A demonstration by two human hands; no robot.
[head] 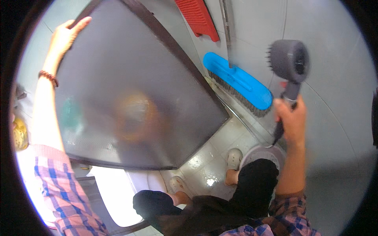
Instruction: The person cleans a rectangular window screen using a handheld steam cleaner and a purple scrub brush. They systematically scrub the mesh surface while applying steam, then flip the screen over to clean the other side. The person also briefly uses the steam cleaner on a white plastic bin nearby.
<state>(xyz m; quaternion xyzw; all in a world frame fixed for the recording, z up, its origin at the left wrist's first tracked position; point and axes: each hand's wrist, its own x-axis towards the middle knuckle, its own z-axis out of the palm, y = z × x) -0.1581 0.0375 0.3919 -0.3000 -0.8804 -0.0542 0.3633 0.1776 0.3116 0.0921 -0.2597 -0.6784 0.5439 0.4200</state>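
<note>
My left hand (63, 37) grips the upper left edge of a large panel with a dark brown frame (177, 53), which looks like a window screen. The panel stands tilted before me. Blurred yellow and green shapes show on its grey surface (97, 59), through it or reflected; I cannot tell which. Raised at the right, my right hand (292, 121) is closed around the handle of a dark grey handheld shower head (289, 60). Short nubs stick out from its left-facing side. No water stream is visible from it.
A blue broom head (239, 81) rests against the tiled wall (324, 73), near a red ridged plastic board (198, 17). A metal hose (239, 118) hangs behind a round tub with suds (262, 152). Wet floor tiles (203, 165) and a white fixture (115, 194) lie below.
</note>
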